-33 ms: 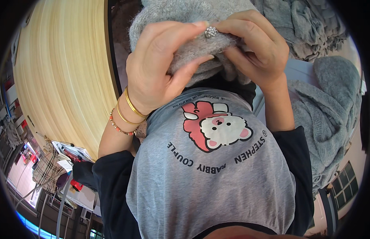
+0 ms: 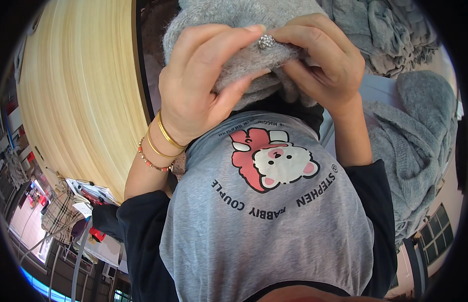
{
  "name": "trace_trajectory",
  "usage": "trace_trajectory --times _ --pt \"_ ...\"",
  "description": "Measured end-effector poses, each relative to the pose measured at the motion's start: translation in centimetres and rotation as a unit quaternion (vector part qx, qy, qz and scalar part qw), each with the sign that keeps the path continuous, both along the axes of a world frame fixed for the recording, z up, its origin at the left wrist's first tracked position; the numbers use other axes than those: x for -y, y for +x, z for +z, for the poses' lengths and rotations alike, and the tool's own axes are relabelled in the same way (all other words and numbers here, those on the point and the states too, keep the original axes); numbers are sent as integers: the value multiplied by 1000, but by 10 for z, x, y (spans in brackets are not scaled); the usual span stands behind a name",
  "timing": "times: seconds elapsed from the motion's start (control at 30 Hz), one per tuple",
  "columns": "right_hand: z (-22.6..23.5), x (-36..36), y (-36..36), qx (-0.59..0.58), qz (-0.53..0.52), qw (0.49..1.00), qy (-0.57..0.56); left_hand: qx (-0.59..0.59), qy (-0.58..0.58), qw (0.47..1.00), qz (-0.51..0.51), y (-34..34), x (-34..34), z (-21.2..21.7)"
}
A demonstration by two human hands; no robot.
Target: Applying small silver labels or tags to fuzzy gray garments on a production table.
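Observation:
A fuzzy grey knit garment lies bunched in front of my body, with a round, sparkly silver button on its upper fold. My left hand holds the fold from the left, its index fingertip close above the button and its thumb lower on the knit. From the right, my right hand pinches the knit beside the button. Its index fingertip comes right up to the button, while the thumb is partly hidden by cloth. Whether a needle or thread is between the fingertips, I cannot make out.
A pale wood table with a dark edge stands at my left. More grey knit garments are heaped at my right, and another pile lies at the far right. Papers and checked cloth are at the lower left.
Both hands and the silver button have shifted only very slightly to the left. The hold on the knit looks the same.

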State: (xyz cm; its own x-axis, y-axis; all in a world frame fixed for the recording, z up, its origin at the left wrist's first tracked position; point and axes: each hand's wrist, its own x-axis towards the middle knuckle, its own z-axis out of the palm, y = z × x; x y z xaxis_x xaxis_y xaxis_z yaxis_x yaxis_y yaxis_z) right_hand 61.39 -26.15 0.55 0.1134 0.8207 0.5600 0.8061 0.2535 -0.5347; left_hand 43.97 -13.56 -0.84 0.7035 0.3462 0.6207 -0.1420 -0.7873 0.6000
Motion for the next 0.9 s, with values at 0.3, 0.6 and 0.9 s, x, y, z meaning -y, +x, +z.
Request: trace_trajectory --times 0.3,0.6,0.9 --pt "3 5 1 -1 26 1000 14 -28 30 999 -27 5 -3 -3" --pt "9 10 2 -18 39 999 -11 -20 24 999 -39 13 -7 -6" --pt "0 20 10 -224 65 968 -95 -52 -20 997 -54 10 -5 -6"
